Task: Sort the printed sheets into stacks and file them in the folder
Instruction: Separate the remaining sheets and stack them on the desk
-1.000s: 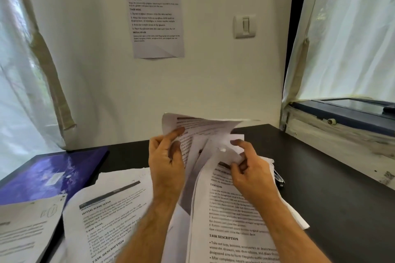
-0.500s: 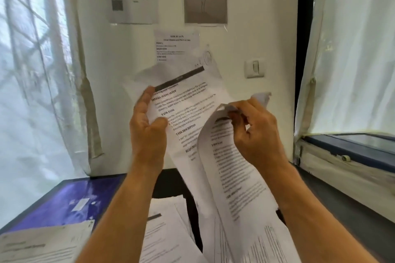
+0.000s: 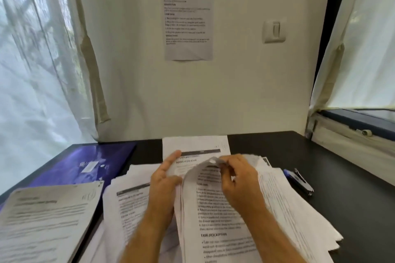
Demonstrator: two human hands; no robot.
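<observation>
**Sheets lowered from eye level to the desk: sorting in progress**

Item: loose pile of white printed paper sheets [image 3: 284, 205], fanned across the black desk top [image 3: 352, 188]. Landmark for all places: this pile.

Change: half a second ago both hands held two sheets raised in front of the wall; now the hands and sheets are down over the pile's middle. One second ago they were also low, so the lift reads as a brief check of the headings.

Left hand [image 3: 165, 183]: fingers nearly straight, thumb side against a flat sheet with a dark header bar [image 3: 198, 147] at the pile's far edge.

Right hand [image 3: 239, 181]: fingers curled, pinching the curled top corner of a text sheet [image 3: 213, 205] lying on the pile.

Left of pile: second stack [image 3: 126, 205], then a grey-white stack [image 3: 47, 220] lying on a glossy purple folder [image 3: 85, 162].

Right of pile: blue and black stapler [image 3: 299, 179], just beside.

Judgement: the sheets seem identified; placing on stacks is due, filing not yet begun.
</observation>
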